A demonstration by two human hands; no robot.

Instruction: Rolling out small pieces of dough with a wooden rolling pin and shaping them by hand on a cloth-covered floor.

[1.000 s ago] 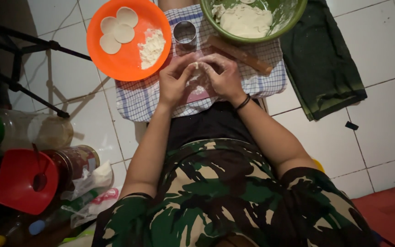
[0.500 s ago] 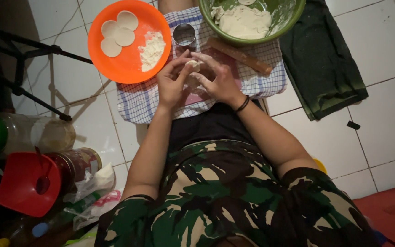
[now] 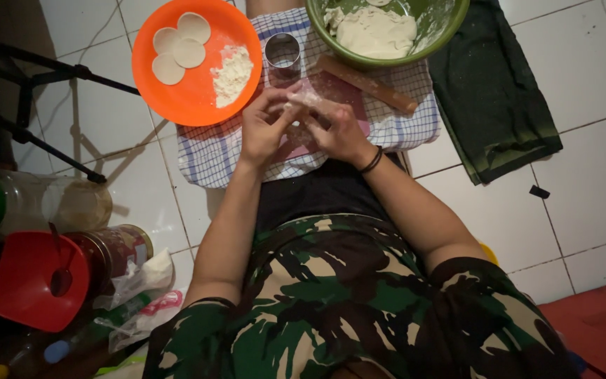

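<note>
My left hand [image 3: 264, 126] and my right hand [image 3: 339, 130] meet over a pink board [image 3: 331, 91] on a checked cloth [image 3: 208, 154]. Both pinch a small pale piece of dough [image 3: 301, 100] between their fingertips. An orange plate [image 3: 194, 91] to the left carries three flat dough discs [image 3: 177, 43] and a heap of flour [image 3: 233, 72]. A round metal cutter [image 3: 283, 52] stands just beyond my hands. A green bowl [image 3: 443, 35] with a lump of dough [image 3: 373, 31] sits at the top, and a wooden rolling pin [image 3: 369, 85] lies in front of it.
A dark green cloth [image 3: 496, 105] lies on the white tiled floor at the right. At the left stand a black stand's legs [image 3: 50, 74], a clear jar [image 3: 43, 203], a red funnel [image 3: 33, 281], a jar [image 3: 113, 249] and plastic bags [image 3: 142, 277]. My camouflage-clad lap fills the bottom.
My hands have stayed together on the dough piece, with the fingers shifting slightly as they work it. The view has drifted a little.
</note>
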